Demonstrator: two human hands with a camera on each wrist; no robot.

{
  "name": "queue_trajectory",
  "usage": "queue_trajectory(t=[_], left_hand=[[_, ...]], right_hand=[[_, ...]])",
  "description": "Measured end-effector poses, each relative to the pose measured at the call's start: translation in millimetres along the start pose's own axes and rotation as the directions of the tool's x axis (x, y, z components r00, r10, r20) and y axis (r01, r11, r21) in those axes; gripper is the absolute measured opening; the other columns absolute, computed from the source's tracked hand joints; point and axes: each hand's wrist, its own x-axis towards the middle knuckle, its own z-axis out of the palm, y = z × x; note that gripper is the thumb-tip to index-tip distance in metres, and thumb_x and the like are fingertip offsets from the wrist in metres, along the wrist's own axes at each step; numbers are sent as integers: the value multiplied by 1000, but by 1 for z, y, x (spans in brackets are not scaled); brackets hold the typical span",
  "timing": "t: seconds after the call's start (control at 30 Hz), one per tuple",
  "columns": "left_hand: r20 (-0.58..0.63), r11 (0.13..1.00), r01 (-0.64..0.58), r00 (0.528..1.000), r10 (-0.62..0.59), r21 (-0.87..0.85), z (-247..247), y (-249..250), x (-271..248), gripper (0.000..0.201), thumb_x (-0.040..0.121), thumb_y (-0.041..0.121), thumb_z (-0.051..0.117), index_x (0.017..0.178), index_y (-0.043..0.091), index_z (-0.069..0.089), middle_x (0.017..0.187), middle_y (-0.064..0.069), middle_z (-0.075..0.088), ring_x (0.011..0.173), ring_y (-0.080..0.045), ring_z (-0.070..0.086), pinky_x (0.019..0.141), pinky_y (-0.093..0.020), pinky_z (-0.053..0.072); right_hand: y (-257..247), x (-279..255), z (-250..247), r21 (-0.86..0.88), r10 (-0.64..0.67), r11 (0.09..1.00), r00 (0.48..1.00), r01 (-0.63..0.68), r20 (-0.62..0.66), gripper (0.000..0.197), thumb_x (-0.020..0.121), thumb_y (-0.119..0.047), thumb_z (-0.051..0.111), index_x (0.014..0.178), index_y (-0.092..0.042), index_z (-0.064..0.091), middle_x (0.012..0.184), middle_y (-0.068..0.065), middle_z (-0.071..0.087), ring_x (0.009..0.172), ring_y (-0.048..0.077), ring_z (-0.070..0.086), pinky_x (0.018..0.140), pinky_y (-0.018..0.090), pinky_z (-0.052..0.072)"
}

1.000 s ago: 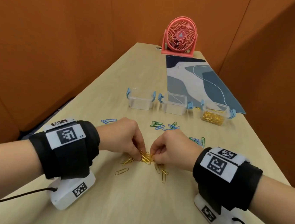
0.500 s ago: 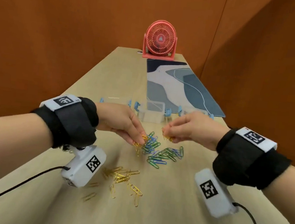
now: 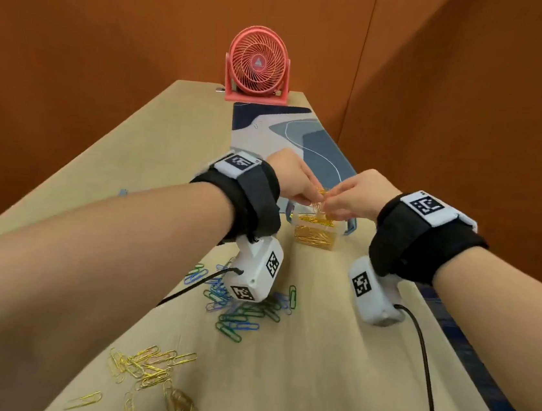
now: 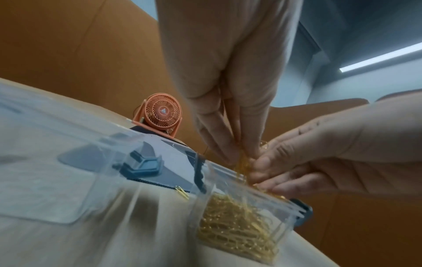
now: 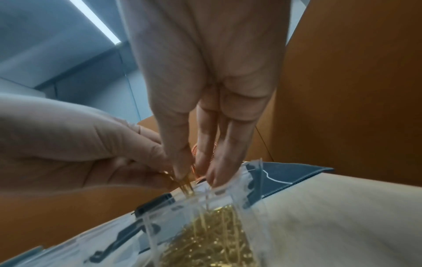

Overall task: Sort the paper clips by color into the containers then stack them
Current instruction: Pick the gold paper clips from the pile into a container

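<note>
The gold clips [image 3: 320, 200] I'm carrying hang in a bunch directly over the clear container [image 3: 315, 234] already holding gold ones, near the mat's [image 3: 291, 133] front edge. My left hand [image 3: 294, 182] and right hand [image 3: 356, 198] both pinch the bunch, fingertips touching above the rim. I judge the risk is tangling: if I let go unevenly, linked clips may snag my fingers and spill beside the container, or drop toward the blue and green clips [image 3: 243, 313] nearer me.
</note>
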Motion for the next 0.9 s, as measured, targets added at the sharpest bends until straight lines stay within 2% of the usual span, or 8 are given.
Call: queue_trajectory(t=[0.1, 0.23, 0.33, 0.4, 0.5, 0.63, 0.77, 0.9], left_hand=[[57, 990, -15, 998, 7, 141, 4, -1, 1, 25, 80, 4, 69, 105, 6, 70, 103, -11, 71, 92, -19, 67, 90, -31, 54], [114, 972, -74, 992, 49, 224, -6, 2, -13, 33, 85, 0, 60, 115, 12, 65, 112, -8, 66, 99, -19, 65, 92, -31, 53], [83, 961, -148, 988, 132, 234, -28, 1, -45, 24, 83, 5, 66, 105, 15, 68, 100, -6, 70, 82, -13, 67, 79, -23, 57], [158, 929, -187, 977, 143, 318, -45, -7, -79, 16, 77, 8, 73, 91, 16, 70, 85, -4, 71, 66, -10, 66, 67, -18, 56], [359, 818, -148, 930, -76, 556, -68, -38, -133, 16, 68, 15, 82, 79, 17, 70, 69, 3, 70, 53, -7, 62, 54, -13, 49], [415, 673, -37, 811, -411, 739, -91, -83, -189, 24, 60, 25, 87, 71, 21, 66, 63, 7, 67, 53, -5, 60, 53, -14, 45], [411, 728, 56, 795, -447, 683, -96, -115, -225, 24, 59, 28, 87, 68, 20, 66, 58, 10, 64, 52, -7, 60, 54, -17, 48], [371, 867, 83, 881, -294, 491, -81, -125, -234, 19, 64, 22, 84, 71, 17, 68, 56, 7, 63, 49, -6, 57, 53, -15, 45]], right_hand=[[0, 0, 0, -21, -7, 1000, 997, 9, 82, 26, 79, -20, 72, 102, -9, 70, 97, 7, 71, 81, 12, 66, 74, 22, 54], [-4, -10, -8, -65, -81, 994, 994, 85, 75, 24, 82, -16, 69, 105, -11, 69, 99, 8, 70, 85, 14, 65, 80, 27, 56], [-11, -36, -13, -43, -166, 985, 984, 169, 69, 21, 77, -13, 73, 99, -12, 72, 90, 6, 71, 79, 14, 67, 74, 26, 57], [-14, -65, -9, -2, -222, 974, 961, 226, 163, 19, 71, -13, 79, 89, -12, 74, 72, -1, 70, 62, 7, 65, 62, 21, 55], [-20, -111, 14, -96, -247, 945, 874, 313, 418, 22, 64, -20, 85, 81, -16, 73, 63, -5, 68, 47, 0, 59, 50, 12, 47], [-26, -155, 50, -220, -239, 865, 755, 452, 610, 32, 58, -31, 87, 82, -21, 69, 75, -5, 70, 58, 5, 61, 54, 14, 47], [-31, -172, 82, -216, -301, 814, 710, 539, 637, 33, 58, -31, 87, 83, -21, 68, 71, -9, 63, 57, 2, 54, 59, 16, 46], [-40, -175, 105, -136, -365, 823, 696, 552, 618, 20, 69, -24, 81, 83, -14, 69, 69, -5, 62, 60, 6, 55, 62, 17, 46]])
